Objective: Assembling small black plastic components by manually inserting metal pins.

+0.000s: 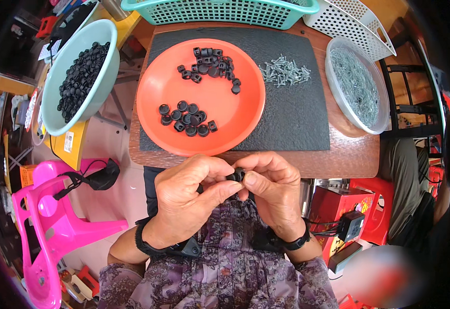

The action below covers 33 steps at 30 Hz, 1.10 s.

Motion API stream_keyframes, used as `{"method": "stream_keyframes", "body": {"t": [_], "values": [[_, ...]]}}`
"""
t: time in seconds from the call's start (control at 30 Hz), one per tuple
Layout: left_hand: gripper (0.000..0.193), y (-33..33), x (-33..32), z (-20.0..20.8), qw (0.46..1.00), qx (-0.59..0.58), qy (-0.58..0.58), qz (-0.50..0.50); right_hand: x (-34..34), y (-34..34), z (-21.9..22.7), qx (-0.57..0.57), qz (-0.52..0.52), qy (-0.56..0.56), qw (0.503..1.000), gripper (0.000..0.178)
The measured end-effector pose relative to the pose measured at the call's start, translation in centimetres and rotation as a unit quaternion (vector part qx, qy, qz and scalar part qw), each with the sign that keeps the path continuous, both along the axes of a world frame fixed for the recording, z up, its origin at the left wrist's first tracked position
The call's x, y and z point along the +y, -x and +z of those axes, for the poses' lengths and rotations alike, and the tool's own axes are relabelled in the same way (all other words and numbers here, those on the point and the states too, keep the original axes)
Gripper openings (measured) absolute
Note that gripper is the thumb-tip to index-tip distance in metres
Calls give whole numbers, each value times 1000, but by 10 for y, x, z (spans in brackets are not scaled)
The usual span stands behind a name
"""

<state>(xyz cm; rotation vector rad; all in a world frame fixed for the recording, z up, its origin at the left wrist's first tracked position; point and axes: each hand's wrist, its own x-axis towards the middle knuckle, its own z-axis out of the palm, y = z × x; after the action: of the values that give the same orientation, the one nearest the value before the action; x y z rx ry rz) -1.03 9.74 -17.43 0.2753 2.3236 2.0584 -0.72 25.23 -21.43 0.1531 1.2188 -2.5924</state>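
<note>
Close in front of my body, just off the table's near edge, my left hand [196,190] and my right hand [274,188] meet fingertip to fingertip. Between them they pinch a small black plastic part [239,174]; the fingers cover much of it, and whether it is one piece or two I cannot tell. Beyond my hands is an orange round tray [155,103]. A cluster of black cube-like pieces [207,63] lies toward its far side, and several round black caps [190,121] lie nearer to me. Right of the tray, a pile of silver screws [285,70] rests on a black mat [297,116].
A clear tub of screws [333,56] stands at the table's right edge. At the back are a teal basket [219,16] and a white basket [338,23]. A pale green basin [109,67] of black parts is at left, above a pink plastic chair [70,226].
</note>
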Motion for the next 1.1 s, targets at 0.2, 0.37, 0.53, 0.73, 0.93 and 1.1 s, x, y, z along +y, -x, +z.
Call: {"method": "stream_keyframes", "body": {"t": [0.2,0.37,0.53,0.73,0.93,1.1], "values": [[13,0,-2,-4,1000,6,12,-2,1,0,1,-9,-2,-3,1000,16],[17,-2,-1,-7,1000,5,21,13,2,-1,-1,-16,3,3,1000,16],[20,-4,1,-6,999,-35,-25,28,2,0,-2,-20,9,15,1000,16],[19,-2,-2,-4,997,-67,-43,-4,3,0,-1,-24,12,14,1000,16],[17,-2,-2,1,986,-143,-91,4,3,2,-3,-20,9,1,1000,15],[18,1,-3,0,978,-174,-118,0,2,2,-4,-22,4,2,1000,14]]}}
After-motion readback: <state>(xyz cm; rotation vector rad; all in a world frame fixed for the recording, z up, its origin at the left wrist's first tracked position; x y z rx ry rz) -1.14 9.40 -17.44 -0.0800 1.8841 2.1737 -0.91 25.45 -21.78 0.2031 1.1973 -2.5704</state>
